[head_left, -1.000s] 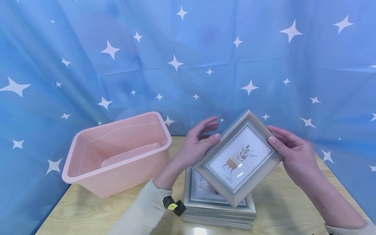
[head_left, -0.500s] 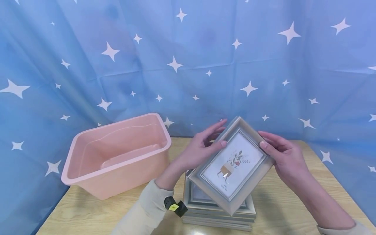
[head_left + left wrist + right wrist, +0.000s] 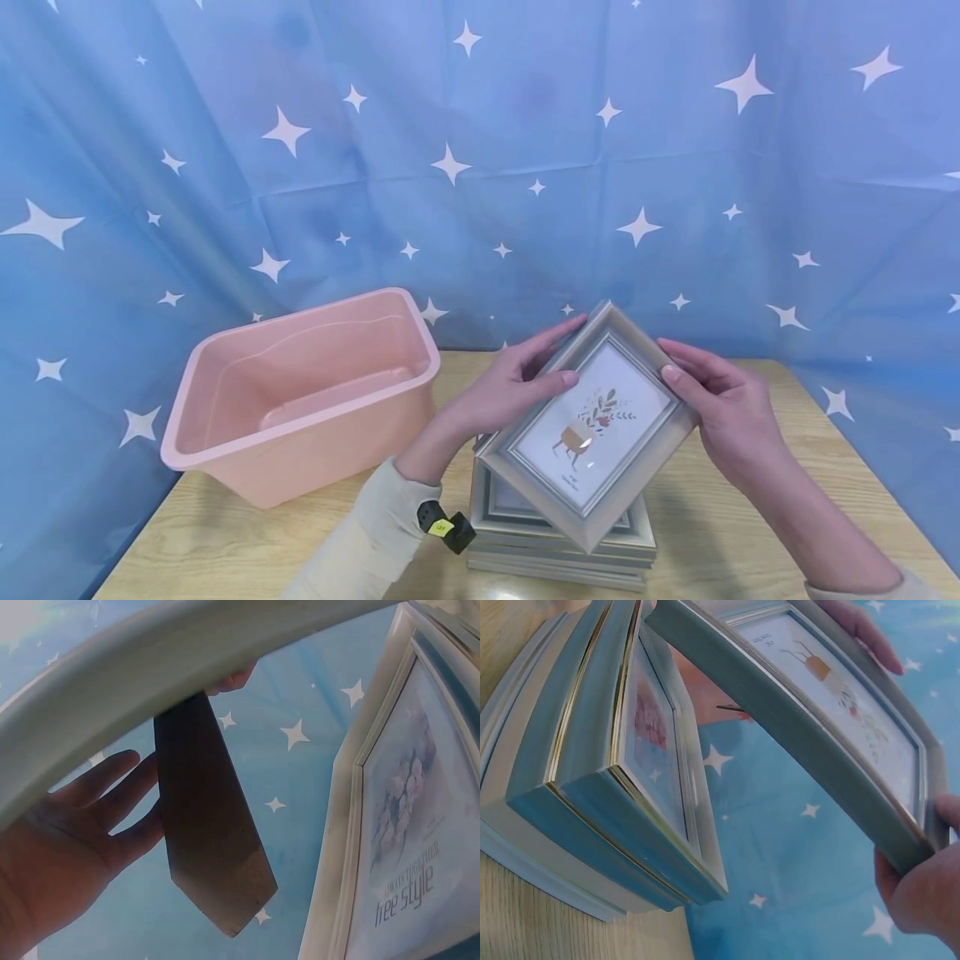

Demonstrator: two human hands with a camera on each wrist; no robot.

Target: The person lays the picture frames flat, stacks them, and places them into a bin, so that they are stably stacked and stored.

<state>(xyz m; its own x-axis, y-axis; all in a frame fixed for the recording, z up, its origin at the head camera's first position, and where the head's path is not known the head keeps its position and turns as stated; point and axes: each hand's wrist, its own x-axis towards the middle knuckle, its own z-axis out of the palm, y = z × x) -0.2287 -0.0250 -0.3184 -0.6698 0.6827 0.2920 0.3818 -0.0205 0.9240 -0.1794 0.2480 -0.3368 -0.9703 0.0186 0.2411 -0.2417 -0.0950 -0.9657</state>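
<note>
A silver-grey picture frame with a plant drawing is held tilted above a stack of similar frames. My right hand pinches its right edge, thumb on the front; the right wrist view shows that grip at one end of the frame. On the upper left edge my left hand rests its thumb in front, with the fingers behind. From the left wrist, the fingers of this hand reach behind the frame's dark back. The stack's top frame shows flowers and lettering.
An empty pink bin stands on the left of the wooden table. Behind the table hangs a blue curtain with white stars. A black band with a yellow tag is on the left wrist.
The held frame has moved left and slightly lower with my right hand. My left hand has moved a little right, its thumb coming onto the frame's front edge.
</note>
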